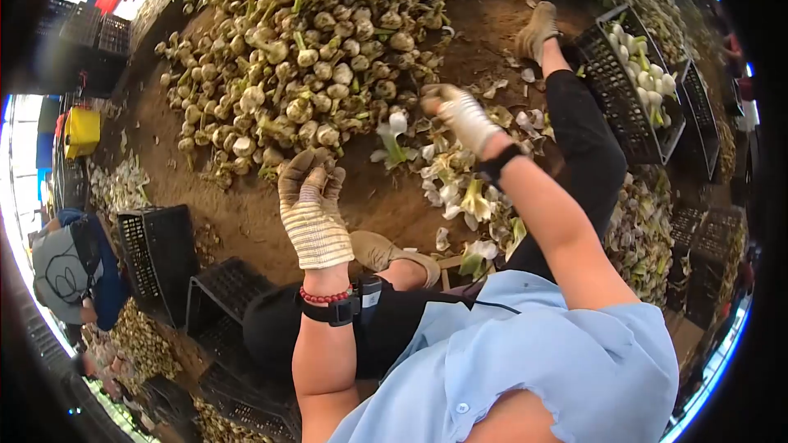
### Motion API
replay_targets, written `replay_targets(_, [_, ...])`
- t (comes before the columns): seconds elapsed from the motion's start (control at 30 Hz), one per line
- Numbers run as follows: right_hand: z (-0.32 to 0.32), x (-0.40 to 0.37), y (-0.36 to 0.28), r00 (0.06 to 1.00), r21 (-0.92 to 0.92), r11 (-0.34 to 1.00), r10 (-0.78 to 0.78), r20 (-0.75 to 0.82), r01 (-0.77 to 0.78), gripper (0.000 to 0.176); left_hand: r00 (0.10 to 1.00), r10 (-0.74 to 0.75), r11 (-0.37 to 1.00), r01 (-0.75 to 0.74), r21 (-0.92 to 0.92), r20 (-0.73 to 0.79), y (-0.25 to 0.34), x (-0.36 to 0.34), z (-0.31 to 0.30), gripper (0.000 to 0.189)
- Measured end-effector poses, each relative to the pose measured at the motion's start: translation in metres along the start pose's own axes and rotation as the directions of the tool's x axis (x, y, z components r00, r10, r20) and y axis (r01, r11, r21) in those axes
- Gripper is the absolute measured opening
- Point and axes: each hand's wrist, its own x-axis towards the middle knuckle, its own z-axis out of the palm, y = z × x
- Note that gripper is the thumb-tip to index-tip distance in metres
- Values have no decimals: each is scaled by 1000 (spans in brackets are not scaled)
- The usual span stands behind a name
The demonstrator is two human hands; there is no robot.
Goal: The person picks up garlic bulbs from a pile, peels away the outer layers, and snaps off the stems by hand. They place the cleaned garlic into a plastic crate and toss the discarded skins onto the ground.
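Hundreds of garlic bulbs point(312, 49) lie heaped on the dirt floor point(369, 197) ahead of you in the head view. Their stalks point every way, with no shared axis. Your gloved left hand point(313, 205) has its grip curled shut at the heap's near edge, touching the nearest bulbs; you cannot tell whether one is inside. Your right hand point(460, 115) is a blurred fist above the peelings point(460, 193), and its contents are unclear. A crate point(609, 82) of trimmed bulbs sits just beyond your right leg point(587, 148). Black crates point(156, 254) and another person point(66, 267) crowd the left. Bare dirt between heap and knees is the open room.
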Motion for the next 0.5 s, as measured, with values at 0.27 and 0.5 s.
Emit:
replay_targets(0.27, [82,33,90,949,-940,-134,33,313,314,53,991,-137,990,137,-15,16,-10,19,-26,20])
replay_targets(0.5, [47,-5,4,836,-966,97,484,258,241,32,969,-248,969,248,22,16,-22,27,-42,21])
